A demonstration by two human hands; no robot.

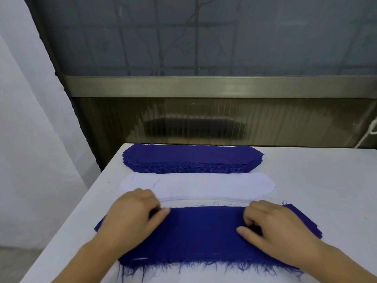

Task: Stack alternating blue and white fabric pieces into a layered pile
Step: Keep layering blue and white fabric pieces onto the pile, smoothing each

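With the left hand [132, 211] and right hand [275, 223] pinching the top dark blue frayed fabric piece [204, 231] at its far edge, it seems best to square it over the layered pile beneath, just nearer than the white fabric stack [200, 184].

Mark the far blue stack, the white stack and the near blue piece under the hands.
far blue stack [191, 155]: head view, on its flat top layer.
white stack [200, 185]: head view, on the middle of its top sheet.
near blue piece [204, 231]: head view, on the bare cloth between both hands.
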